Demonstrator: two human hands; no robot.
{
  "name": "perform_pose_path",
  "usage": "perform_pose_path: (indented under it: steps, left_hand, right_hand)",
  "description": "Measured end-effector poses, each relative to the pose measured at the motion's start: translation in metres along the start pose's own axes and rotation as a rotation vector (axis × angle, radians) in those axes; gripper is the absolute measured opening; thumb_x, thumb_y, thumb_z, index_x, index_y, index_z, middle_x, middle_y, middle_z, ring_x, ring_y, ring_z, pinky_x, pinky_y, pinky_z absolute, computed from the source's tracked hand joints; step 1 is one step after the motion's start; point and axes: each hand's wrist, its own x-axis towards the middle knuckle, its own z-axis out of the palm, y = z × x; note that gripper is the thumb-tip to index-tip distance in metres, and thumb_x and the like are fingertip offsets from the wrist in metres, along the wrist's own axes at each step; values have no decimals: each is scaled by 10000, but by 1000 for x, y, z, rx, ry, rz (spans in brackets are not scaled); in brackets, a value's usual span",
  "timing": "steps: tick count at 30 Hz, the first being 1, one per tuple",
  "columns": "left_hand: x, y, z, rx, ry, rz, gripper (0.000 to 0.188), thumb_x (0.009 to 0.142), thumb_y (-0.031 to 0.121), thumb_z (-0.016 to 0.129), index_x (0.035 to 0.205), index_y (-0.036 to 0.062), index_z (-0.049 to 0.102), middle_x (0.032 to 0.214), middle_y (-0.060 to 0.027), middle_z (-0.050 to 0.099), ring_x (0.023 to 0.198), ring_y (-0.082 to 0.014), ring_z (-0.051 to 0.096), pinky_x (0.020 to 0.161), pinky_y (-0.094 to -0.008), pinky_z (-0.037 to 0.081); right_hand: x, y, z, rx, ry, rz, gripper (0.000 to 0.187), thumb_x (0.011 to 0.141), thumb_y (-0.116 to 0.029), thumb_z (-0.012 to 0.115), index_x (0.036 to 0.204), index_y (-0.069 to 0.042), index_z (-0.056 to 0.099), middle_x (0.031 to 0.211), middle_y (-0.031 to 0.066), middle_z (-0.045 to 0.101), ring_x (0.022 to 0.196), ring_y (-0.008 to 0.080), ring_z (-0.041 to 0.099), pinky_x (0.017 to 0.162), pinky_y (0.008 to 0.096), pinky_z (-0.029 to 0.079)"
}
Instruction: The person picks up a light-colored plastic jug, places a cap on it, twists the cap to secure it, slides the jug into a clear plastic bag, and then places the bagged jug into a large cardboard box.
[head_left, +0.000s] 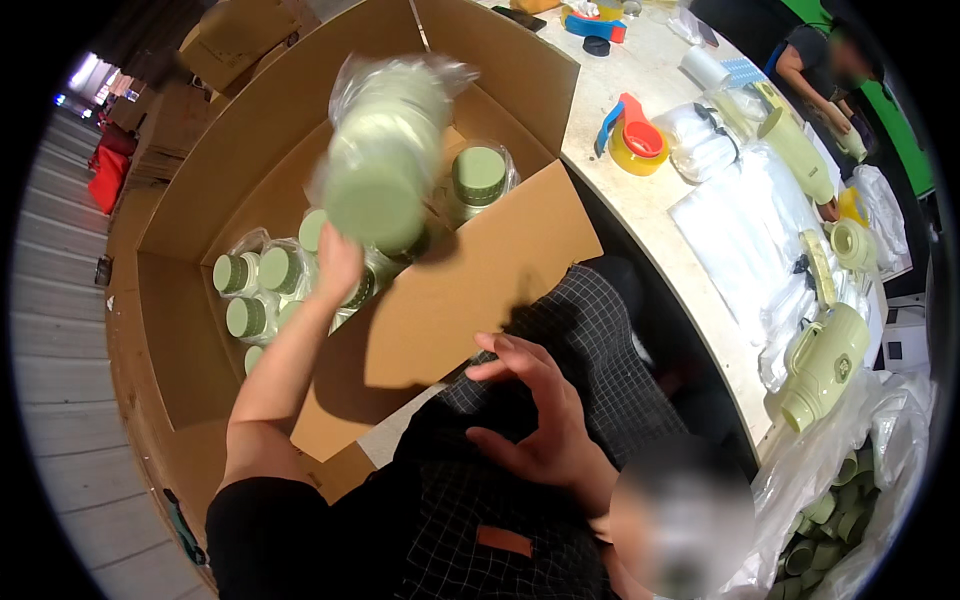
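Note:
A pale green thermos flask (390,150) in a clear plastic bag is held over the big open cardboard box (190,190), its green lid toward me. It is smeared by motion. My left hand (341,262) is closed at its lid end; the fingers are partly hidden behind it. Below, several bagged flasks (279,270) with green lids stand in the box, and another flask (479,176) stands apart at the right. My right hand (535,400) hovers above my checked apron (590,330), fingers spread and holding nothing.
A box flap (470,290) folds out toward me. On the curved white table (640,225) at right lie a red tape dispenser (640,135), plastic bags (735,240) and a handled green jug (825,365). A plastic-lined container of green parts (825,515) sits below. A co-worker (815,75) handles a flask beyond.

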Motion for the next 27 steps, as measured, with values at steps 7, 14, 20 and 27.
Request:
perform_pose_path:
  steps: [7,14,20,27]
  left_hand:
    - [17,-210,15,-499,-487,-916,395,994,326,382,1044,19,624,886,-88,633,811,-214,585,679,-409,455]
    - [32,-249,7,350,-677,-555,235,886,176,534,998,-8,629,817,-130,666,700,-334,615,648,-479,478]
    - [-15,47,66,164,-142,292,302,919,88,579,1201,-20,560,1208,-198,565,1166,-352,523,1027,-434,386]
    - [-53,253,202,-681,-634,218,496,984,247,548,1373,-50,468,1420,-170,500,1308,-299,469,1117,-413,329]
  right_hand:
    - [-111,64,-91,-339,579,312,641,747,-14,774,1322,-31,490,1253,181,579,1052,271,633,871,353,523]
    - [-211,60,-263,-1425,1302,642,843,747,-157,799,1412,85,341,1358,265,468,1271,385,466,1092,454,361]
    - [-263,71,-313,-740,1435,680,972,732,-212,834,1448,112,263,1294,277,568,1196,356,586,1007,380,473]
    - [-245,-17,-220,-84,589,640,785,782,-186,793,1460,-70,415,1200,94,588,1031,140,574,880,287,495]
